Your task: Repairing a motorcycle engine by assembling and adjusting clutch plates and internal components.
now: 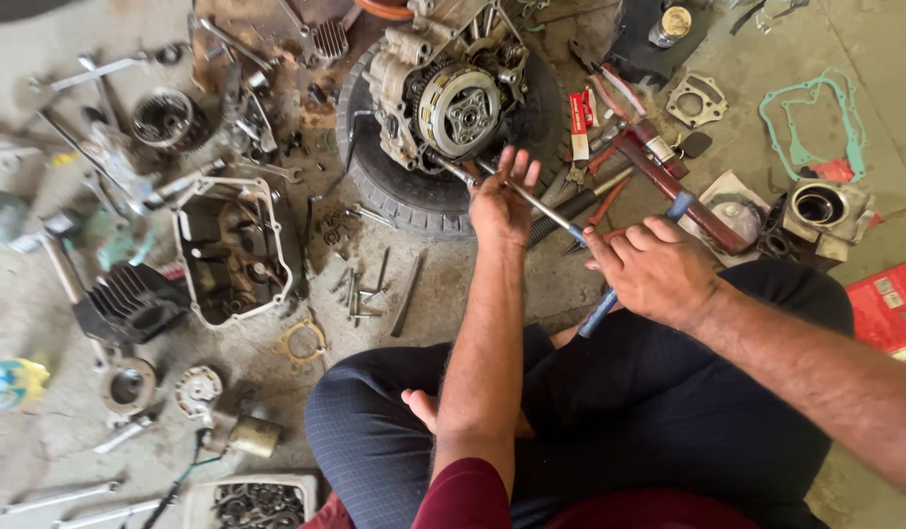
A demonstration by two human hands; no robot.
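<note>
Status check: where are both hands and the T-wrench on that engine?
Left hand steadies the T-wrench shaft near the engine. Right hand grips the blue crossbar. Socket end sits beside the clutch. Nothing blocks it.

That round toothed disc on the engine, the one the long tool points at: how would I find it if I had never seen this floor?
Start at the black tyre lying flat at the top centre of the floor; an engine block rests on it. The clutch assembly is the round silver disc on the engine's face, just above the left hand. Unlike the loose parts around, it has a toothed rim and a bolted centre plate.
</note>
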